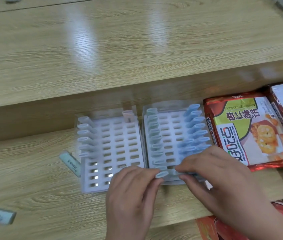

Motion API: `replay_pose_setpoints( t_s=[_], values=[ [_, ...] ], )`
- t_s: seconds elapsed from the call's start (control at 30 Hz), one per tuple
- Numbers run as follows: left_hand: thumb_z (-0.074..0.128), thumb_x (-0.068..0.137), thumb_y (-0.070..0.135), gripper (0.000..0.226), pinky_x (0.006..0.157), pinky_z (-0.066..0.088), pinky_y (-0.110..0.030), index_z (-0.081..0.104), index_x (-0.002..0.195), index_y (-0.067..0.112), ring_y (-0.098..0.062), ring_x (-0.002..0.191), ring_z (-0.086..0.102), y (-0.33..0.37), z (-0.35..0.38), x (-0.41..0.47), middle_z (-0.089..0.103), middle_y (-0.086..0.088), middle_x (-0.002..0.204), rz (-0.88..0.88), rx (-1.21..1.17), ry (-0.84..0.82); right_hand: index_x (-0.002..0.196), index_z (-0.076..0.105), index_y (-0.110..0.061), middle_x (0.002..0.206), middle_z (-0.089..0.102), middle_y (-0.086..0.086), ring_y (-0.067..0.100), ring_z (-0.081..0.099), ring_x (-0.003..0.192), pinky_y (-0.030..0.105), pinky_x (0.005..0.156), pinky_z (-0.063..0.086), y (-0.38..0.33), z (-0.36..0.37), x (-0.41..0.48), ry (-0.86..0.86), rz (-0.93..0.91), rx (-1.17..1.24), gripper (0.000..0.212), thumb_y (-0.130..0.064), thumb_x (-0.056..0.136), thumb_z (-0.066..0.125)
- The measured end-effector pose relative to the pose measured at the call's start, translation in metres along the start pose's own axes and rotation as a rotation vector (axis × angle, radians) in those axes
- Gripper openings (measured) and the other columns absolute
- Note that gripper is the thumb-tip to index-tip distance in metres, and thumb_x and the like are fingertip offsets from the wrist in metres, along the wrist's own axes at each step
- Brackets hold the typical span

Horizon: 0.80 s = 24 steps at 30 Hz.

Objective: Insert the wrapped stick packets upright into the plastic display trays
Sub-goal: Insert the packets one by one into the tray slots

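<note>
Pinching green packet (161, 174), left hand (133, 193) curled

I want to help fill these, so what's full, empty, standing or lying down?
Left clear plastic tray, mostly empty slots.
Right clear plastic tray, outer columns filled, middle empty.
Pale green wrapped stick packet, upright, pinched by left hand.
Right hand, at right tray's near edge, grip unclear.
Loose mint packet beside left tray, lying flat.
Red snack bag, lying flat.
</note>
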<state>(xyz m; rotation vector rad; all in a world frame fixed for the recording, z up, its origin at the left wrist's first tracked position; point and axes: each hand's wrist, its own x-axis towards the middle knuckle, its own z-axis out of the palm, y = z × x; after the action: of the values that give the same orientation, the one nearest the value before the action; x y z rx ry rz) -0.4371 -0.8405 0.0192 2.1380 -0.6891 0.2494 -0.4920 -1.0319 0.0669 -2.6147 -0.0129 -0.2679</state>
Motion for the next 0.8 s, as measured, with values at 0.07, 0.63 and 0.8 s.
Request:
replay_pose_setpoints(
  t_s=[0.07, 0.63, 0.8],
  values=[
    [0.071, 0.088, 0.026, 0.012, 0.075, 0.051, -0.034, 0.078, 0.089, 0.016, -0.013, 0.084, 0.065, 0.0, -0.001, 0.0, 0.07, 0.012, 0.087, -0.046, -0.043, 0.032, 0.094, 0.073, -0.027, 0.092, 0.066, -0.023, 0.01, 0.056, 0.078, 0.026, 0.064, 0.048, 0.001, 0.0, 0.0, -0.002, -0.008, 0.01, 0.014, -0.032, 0.088, 0.062],
    [0.068, 0.08, 0.043, 0.034, 0.088, 0.038, -0.02, 0.054, 0.106, 0.026, -0.016, 0.092, 0.052, -0.008, 0.012, -0.004, 0.053, 0.005, 0.103, 0.003, 0.144, -0.029, 0.099, 0.068, -0.027, 0.084, 0.045, -0.035, 0.008, 0.047, 0.076, 0.018, 0.067, 0.033, 0.014, -0.009, 0.059, 0.186, 0.127, -0.012, 0.013, -0.027, 0.086, 0.067],
    [0.058, 0.091, 0.05, 0.041, 0.085, 0.044, -0.028, 0.055, 0.126, 0.03, -0.014, 0.094, 0.051, -0.006, 0.004, -0.001, 0.049, 0.005, 0.116, 0.057, 0.129, -0.102, 0.1, 0.07, -0.028, 0.079, 0.046, -0.035, 0.009, 0.049, 0.08, 0.024, 0.067, 0.035, 0.029, 0.003, 0.09, 0.2, 0.124, -0.044, 0.013, -0.025, 0.088, 0.07]
  ],
)
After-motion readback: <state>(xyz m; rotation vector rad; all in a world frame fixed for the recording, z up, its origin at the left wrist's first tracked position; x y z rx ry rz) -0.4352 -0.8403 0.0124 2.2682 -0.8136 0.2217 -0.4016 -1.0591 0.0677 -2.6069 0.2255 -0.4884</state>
